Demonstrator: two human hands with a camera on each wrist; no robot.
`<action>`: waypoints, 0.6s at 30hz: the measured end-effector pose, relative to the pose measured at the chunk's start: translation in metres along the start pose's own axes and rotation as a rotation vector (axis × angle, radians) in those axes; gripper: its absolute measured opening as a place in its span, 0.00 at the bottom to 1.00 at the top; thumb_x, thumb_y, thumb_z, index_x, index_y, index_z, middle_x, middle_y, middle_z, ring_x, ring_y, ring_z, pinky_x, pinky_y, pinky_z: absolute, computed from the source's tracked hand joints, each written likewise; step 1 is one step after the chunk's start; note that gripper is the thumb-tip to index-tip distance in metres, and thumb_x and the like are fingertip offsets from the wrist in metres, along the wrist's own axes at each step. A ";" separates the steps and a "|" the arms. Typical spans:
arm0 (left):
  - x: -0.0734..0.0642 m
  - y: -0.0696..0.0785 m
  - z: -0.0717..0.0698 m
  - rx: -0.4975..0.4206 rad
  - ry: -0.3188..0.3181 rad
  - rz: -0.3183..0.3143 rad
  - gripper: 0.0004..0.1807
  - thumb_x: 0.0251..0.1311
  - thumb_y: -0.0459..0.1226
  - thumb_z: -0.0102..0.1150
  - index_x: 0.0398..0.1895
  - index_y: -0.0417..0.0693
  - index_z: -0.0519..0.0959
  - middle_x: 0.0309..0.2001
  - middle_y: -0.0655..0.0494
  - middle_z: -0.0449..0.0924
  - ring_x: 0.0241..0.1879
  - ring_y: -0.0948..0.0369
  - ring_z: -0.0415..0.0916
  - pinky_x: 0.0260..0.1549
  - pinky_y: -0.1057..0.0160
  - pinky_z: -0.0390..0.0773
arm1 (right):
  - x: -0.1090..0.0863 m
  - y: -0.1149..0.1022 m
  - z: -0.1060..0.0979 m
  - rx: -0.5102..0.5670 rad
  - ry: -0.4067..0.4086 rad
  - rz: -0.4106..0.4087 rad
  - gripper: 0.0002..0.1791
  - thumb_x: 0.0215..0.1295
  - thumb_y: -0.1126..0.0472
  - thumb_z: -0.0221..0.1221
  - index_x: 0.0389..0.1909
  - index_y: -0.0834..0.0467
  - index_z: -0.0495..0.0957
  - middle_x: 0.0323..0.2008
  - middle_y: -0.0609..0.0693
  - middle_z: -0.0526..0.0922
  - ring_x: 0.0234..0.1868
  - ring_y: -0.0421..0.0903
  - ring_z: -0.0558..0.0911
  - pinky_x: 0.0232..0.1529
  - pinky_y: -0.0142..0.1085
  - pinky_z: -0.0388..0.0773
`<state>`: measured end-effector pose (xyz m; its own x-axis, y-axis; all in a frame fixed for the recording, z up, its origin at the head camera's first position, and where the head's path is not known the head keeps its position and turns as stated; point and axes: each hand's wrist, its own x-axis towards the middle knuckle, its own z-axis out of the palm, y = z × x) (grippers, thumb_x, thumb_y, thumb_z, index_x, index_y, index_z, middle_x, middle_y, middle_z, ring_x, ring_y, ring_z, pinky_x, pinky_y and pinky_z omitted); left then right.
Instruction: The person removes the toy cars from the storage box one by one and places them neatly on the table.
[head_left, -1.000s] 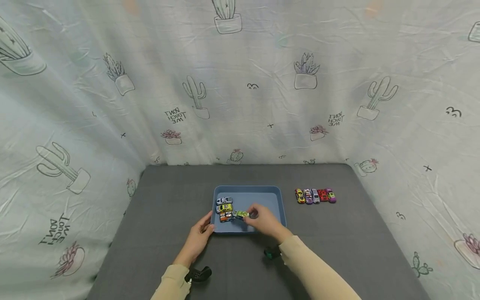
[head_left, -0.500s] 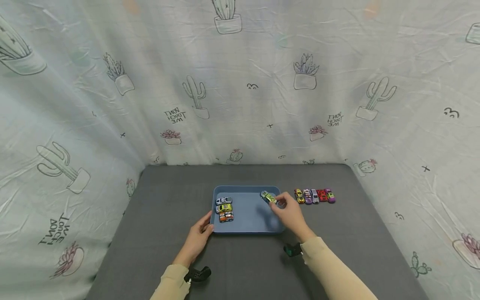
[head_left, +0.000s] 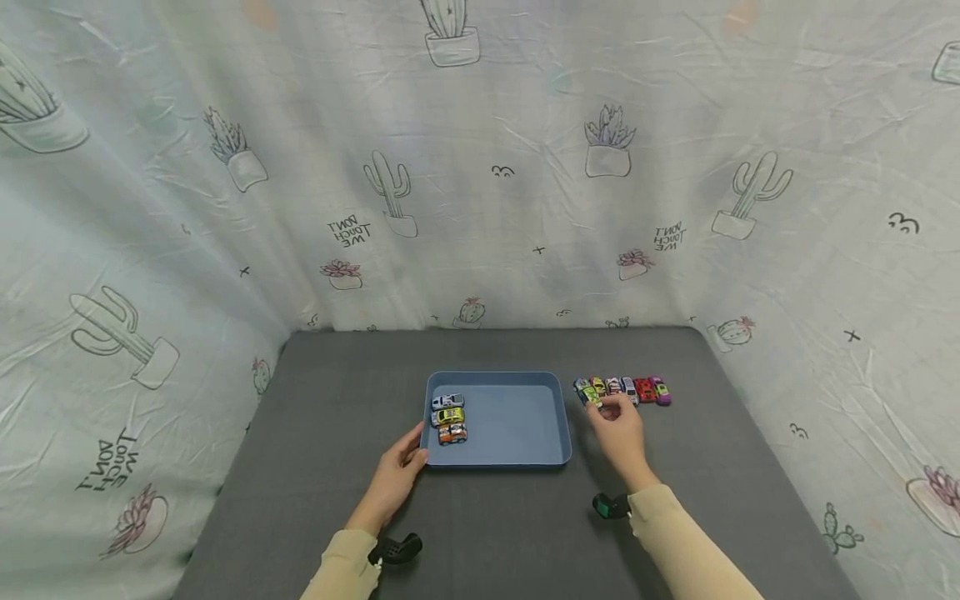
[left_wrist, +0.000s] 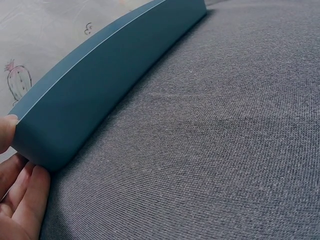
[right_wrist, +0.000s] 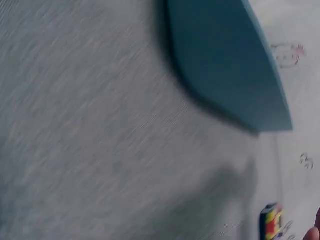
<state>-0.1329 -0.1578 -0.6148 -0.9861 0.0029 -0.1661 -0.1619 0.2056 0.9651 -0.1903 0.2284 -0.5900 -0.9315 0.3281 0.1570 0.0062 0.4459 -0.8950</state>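
Observation:
My right hand (head_left: pixel 621 429) pinches a lime-green toy car (head_left: pixel 587 392) between thumb and fingers, just right of the blue tray (head_left: pixel 517 461). The car overlaps the left end of a row of toy cars, beside a yellow toy car (head_left: pixel 597 384). My left hand (head_left: pixel 397 465) holds the tray at its near left corner; in the left wrist view the thumb (left_wrist: pixel 7 132) lies at the rim and the fingers (left_wrist: pixel 33 197) at the foot of the wall. Inside the tray, along its left side, sit a silver car (head_left: pixel 447 401), a yellow-green car (head_left: pixel 447 416) and an orange-and-white car (head_left: pixel 452 433).
The row continues rightward with a pale purple car (head_left: pixel 629 390), a red car (head_left: pixel 645 390) and a purple-and-green car (head_left: pixel 661 391). Everything stands on a grey cloth-covered table (head_left: pixel 337 392). A curtain with cactus prints (head_left: pixel 465 250) hangs behind and at both sides.
The right hand has lifted the lime-green car out of the tray and carried it right to the row's left end. The left hand has stayed at the tray corner.

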 end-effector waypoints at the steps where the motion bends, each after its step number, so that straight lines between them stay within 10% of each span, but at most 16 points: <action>1: 0.000 0.000 0.000 -0.001 -0.002 0.001 0.29 0.70 0.37 0.53 0.73 0.59 0.62 0.69 0.49 0.64 0.64 0.50 0.65 0.60 0.46 0.66 | 0.000 0.004 -0.002 -0.004 0.010 0.018 0.13 0.59 0.58 0.66 0.38 0.61 0.75 0.31 0.55 0.77 0.31 0.46 0.75 0.28 0.30 0.73; 18: 0.000 -0.002 0.000 0.016 -0.006 -0.015 0.29 0.71 0.38 0.53 0.73 0.64 0.62 0.69 0.52 0.64 0.65 0.51 0.64 0.61 0.46 0.66 | -0.010 0.039 -0.015 -0.140 0.065 0.165 0.13 0.58 0.59 0.65 0.37 0.63 0.74 0.31 0.56 0.77 0.31 0.47 0.74 0.28 0.35 0.71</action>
<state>-0.1325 -0.1583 -0.6162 -0.9833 0.0051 -0.1821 -0.1765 0.2209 0.9592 -0.1753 0.2550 -0.6203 -0.8884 0.4570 0.0440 0.2111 0.4917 -0.8448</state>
